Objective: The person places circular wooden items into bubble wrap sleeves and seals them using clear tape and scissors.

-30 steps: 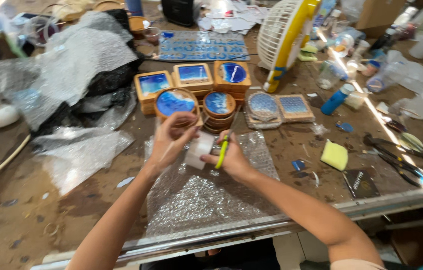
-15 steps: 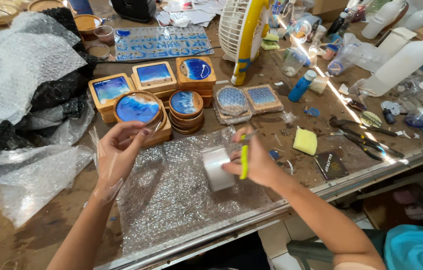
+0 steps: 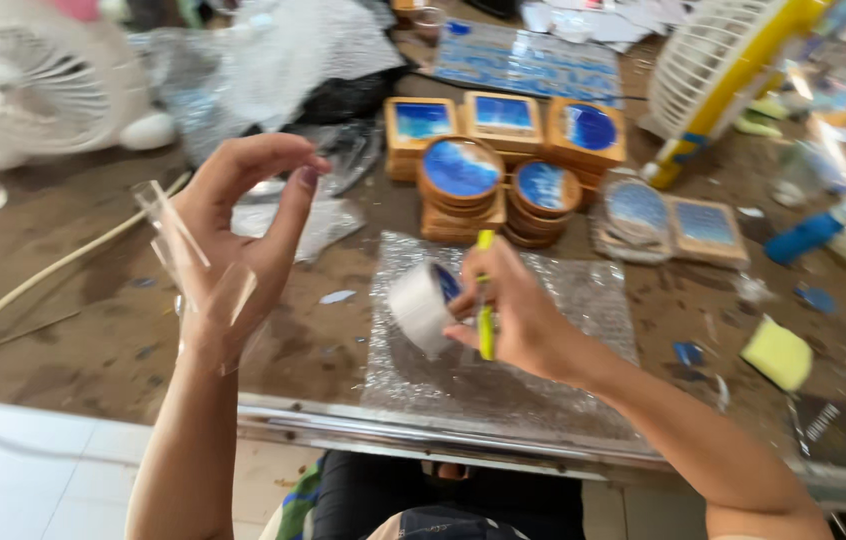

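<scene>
Left hand raised over the table edge, thumb and fingertips pinched together on the end of a clear tape strip; the strip hangs down across the palm and wrist, glossy, creased, see-through. Right hand closed around a tape roll, pale and round, with a yellow-green cutter, thin and stick-like, held upright in the same fist. The roll sits left of the fingers, the loose strip well apart from it. Below the right hand lies a square bubble wrap sheet, dimpled and shiny, on a scuffed brown table with a metal rim. Beyond, stacked wooden coasters, round and square, blue resin tops. Further back, crumpled plastic film; white fans left and right, blurred.
</scene>
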